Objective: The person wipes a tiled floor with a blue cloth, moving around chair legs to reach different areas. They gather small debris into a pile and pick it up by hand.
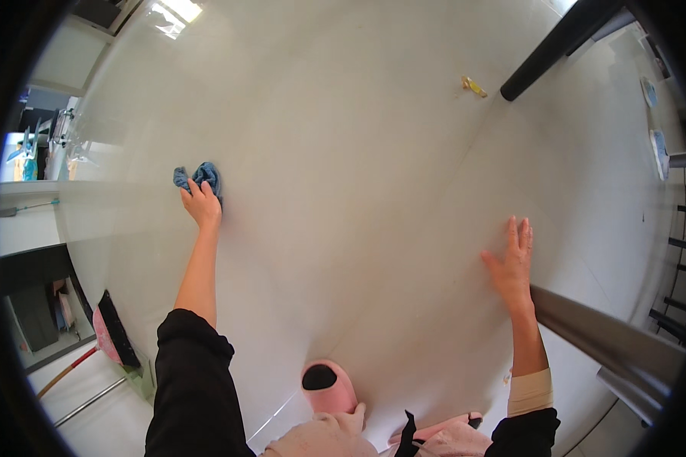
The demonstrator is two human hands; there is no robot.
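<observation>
My left hand [201,204] is closed over a crumpled blue cloth [206,174] on the pale, glossy floor [343,183]. Bunched folds of the cloth stick out beyond my fingertips, and its underside is hidden. Over to the right, my right hand [514,263] has its fingers stretched out and the thumb spread, with nothing in it. Whether that palm rests on the floor or hovers just over it, I cannot tell. A thick dark metal bar [594,324] passes close beside my right wrist.
A small yellow wrapper-like scrap [474,87] lies near a black furniture leg [537,57]. At the lower left are a broom [114,331] and a green dustpan [143,379]. A pink slipper [331,390] is on my foot. White cabinets [27,228] line the left side.
</observation>
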